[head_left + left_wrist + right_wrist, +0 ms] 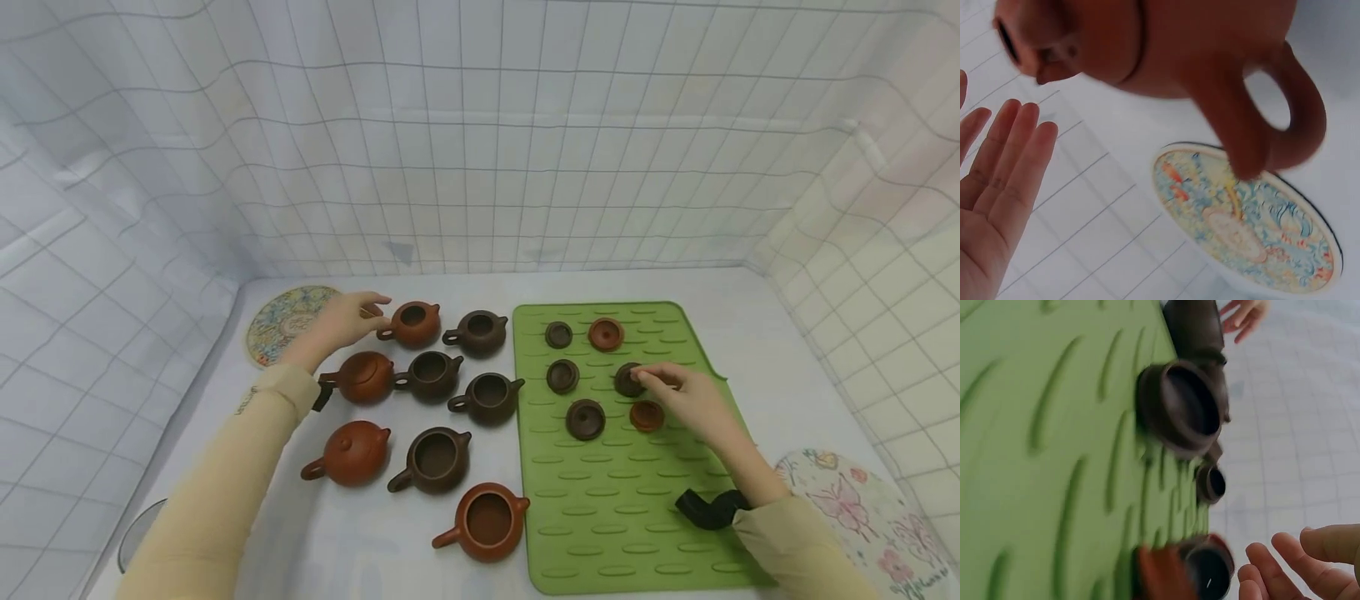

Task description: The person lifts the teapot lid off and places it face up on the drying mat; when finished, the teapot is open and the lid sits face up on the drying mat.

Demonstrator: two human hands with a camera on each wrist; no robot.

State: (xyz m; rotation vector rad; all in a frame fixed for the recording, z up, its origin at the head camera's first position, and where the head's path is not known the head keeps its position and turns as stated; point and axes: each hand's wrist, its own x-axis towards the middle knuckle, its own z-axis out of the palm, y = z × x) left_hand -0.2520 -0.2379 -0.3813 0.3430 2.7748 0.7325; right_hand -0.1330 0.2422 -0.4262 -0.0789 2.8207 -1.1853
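No word or number can be read with certainty. On the left sleeve [225,467], well behind the fingers [373,298] of the left hand [339,325], there stands a short line of small dark marks [246,400]; it looks like lettering, but it is too small for reading. On the round patterned mat [273,329], which lies to the left of the same fingers in the head view, the pale reddish central motif [1235,234] is perhaps writing; its characters are not clear.

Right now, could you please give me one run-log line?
left hand near lidless reddish teapot; right hand at dark lid; other lids on green mat
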